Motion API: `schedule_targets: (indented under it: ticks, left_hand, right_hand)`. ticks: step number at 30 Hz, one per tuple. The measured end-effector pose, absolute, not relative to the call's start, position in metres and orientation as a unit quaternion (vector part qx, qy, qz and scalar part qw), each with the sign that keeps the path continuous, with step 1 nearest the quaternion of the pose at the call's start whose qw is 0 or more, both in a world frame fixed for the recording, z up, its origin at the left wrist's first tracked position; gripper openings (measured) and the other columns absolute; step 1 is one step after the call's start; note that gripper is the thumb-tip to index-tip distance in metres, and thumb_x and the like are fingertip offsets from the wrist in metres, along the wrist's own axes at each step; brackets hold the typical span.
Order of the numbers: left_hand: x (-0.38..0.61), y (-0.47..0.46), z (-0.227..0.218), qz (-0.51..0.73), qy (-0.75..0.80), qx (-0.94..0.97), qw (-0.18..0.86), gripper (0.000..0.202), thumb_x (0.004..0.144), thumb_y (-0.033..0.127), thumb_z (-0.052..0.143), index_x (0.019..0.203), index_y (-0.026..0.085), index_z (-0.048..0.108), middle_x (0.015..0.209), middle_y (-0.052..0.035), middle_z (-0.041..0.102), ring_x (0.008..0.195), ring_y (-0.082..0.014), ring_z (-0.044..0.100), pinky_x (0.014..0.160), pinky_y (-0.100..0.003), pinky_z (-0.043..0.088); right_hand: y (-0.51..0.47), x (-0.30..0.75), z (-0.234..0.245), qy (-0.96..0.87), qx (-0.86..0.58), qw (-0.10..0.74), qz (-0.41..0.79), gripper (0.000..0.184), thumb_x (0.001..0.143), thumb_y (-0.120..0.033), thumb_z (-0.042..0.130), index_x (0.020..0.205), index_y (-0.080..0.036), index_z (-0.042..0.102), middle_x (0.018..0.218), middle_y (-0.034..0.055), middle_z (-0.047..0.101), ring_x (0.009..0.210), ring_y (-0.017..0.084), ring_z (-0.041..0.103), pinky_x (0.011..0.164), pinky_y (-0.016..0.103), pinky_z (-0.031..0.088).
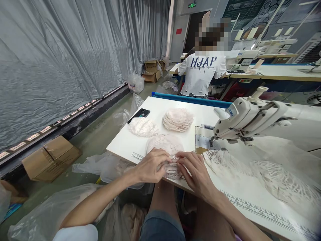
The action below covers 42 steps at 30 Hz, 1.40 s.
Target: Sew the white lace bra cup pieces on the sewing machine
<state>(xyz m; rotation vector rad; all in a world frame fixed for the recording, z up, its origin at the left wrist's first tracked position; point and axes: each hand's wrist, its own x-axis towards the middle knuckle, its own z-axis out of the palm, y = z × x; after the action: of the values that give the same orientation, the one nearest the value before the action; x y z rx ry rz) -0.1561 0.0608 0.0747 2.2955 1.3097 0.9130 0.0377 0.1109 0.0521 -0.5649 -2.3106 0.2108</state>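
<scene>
At the table's front edge, my left hand [154, 164] is closed, thumb and fingers pinching a pale pink fabric piece [173, 171]. My right hand [196, 169] has its fingers bent over the other side of the same piece, gripping its edge. Part of the cloth is hidden under my fingers. Just beyond my hands lies a round, thin pale fabric piece [164, 142]. Farther back sits a stack of round pale pieces [178, 119], with a white lace piece [143, 127] to its left.
A white sewing machine [240, 117] stands to the right, with white lace pieces [283, 180] in front of it. A black phone [141, 113] lies at the table's left edge. Cardboard boxes [51, 159] and plastic bags are on the floor. Ahead sits a person in a white shirt [203, 73].
</scene>
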Motion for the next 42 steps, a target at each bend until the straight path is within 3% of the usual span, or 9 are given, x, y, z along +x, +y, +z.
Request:
schedule_targets:
  ticks: [3,7,10,15,25,29,31,37,42]
  left_hand:
    - [-0.153,0.063,0.072,0.346,0.482,0.791,0.15,0.009,0.081,0.016,0.054,0.088,0.016,0.06,0.087,-0.005,0.065,0.086,-0.0184,0.058,0.08,-0.032,0.042]
    - [-0.153,0.071,0.074,0.399,0.517,0.74,0.161,0.009,0.087,0.02,0.052,0.083,0.016,0.059,0.08,-0.0025,0.064,0.076,-0.0146,0.058,0.071,-0.026,0.043]
    - [-0.156,0.074,0.078,0.392,0.528,0.731,0.179,0.007,0.087,0.022,0.053,0.085,0.016,0.058,0.078,-0.001,0.064,0.072,-0.0135,0.058,0.068,-0.025,0.043]
    - [-0.159,0.073,0.075,0.377,0.507,0.755,0.173,0.007,0.087,0.016,0.05,0.088,0.016,0.057,0.082,-0.0017,0.064,0.077,-0.0146,0.058,0.071,-0.025,0.042]
    - [-0.167,0.07,0.069,0.359,0.435,0.814,0.139,0.033,0.081,0.001,0.037,0.085,0.016,0.065,0.09,-0.006,0.065,0.091,-0.0172,0.059,0.081,-0.03,0.04]
    - [-0.163,0.064,0.069,0.331,0.456,0.814,0.141,0.022,0.079,0.014,0.052,0.098,0.017,0.064,0.097,-0.007,0.064,0.092,-0.0198,0.057,0.085,-0.034,0.04]
    - [-0.16,0.065,0.068,0.333,0.47,0.807,0.127,0.018,0.078,0.023,0.06,0.095,0.016,0.063,0.094,-0.007,0.064,0.09,-0.0205,0.057,0.084,-0.034,0.04]
    - [-0.16,0.077,0.069,0.396,0.517,0.737,0.182,0.008,0.086,0.019,0.052,0.085,0.016,0.06,0.081,-0.0029,0.065,0.078,-0.0155,0.059,0.071,-0.026,0.043]
    - [-0.16,0.079,0.071,0.389,0.54,0.715,0.216,0.009,0.086,0.025,0.052,0.092,0.018,0.054,0.084,-0.0009,0.063,0.072,-0.0143,0.058,0.067,-0.025,0.044]
  right_hand:
    - [0.111,0.035,0.056,-0.892,-0.235,0.372,0.106,0.011,0.092,-0.014,0.042,0.09,-0.02,0.051,0.1,0.0099,0.059,0.089,0.022,0.054,0.071,0.037,0.037]
    - [0.106,0.036,0.06,-0.88,-0.229,0.415,0.031,0.009,0.09,-0.017,0.051,0.099,-0.021,0.053,0.106,0.0109,0.058,0.095,0.024,0.053,0.077,0.039,0.036]
    - [0.103,0.038,0.055,-0.911,-0.182,0.37,-0.027,0.015,0.087,-0.015,0.057,0.101,-0.021,0.056,0.106,0.0097,0.061,0.093,0.024,0.054,0.074,0.037,0.034]
    - [0.105,0.037,0.043,-0.925,-0.183,0.331,-0.027,0.011,0.088,-0.011,0.053,0.095,-0.018,0.057,0.098,0.0074,0.065,0.086,0.021,0.055,0.071,0.035,0.031]
    - [0.11,0.033,0.047,-0.914,-0.207,0.344,0.053,0.014,0.089,-0.011,0.045,0.082,-0.017,0.056,0.079,0.0043,0.062,0.071,0.017,0.049,0.064,0.033,0.028]
    - [0.112,0.028,0.048,-0.906,-0.218,0.356,0.07,0.016,0.091,-0.013,0.043,0.08,-0.017,0.054,0.074,0.0041,0.06,0.068,0.017,0.049,0.062,0.032,0.028]
    - [0.114,0.025,0.049,-0.902,-0.222,0.362,0.078,0.016,0.092,-0.013,0.042,0.081,-0.018,0.053,0.073,0.0037,0.06,0.067,0.017,0.049,0.061,0.032,0.029]
    - [0.114,0.034,0.054,-0.885,-0.229,0.404,0.029,0.015,0.09,-0.016,0.051,0.104,-0.019,0.054,0.098,0.0095,0.061,0.087,0.022,0.053,0.072,0.035,0.036]
    - [0.109,0.042,0.049,-0.92,-0.201,0.337,-0.024,0.009,0.087,-0.021,0.058,0.096,-0.022,0.06,0.096,0.0064,0.063,0.087,0.021,0.055,0.069,0.033,0.032]
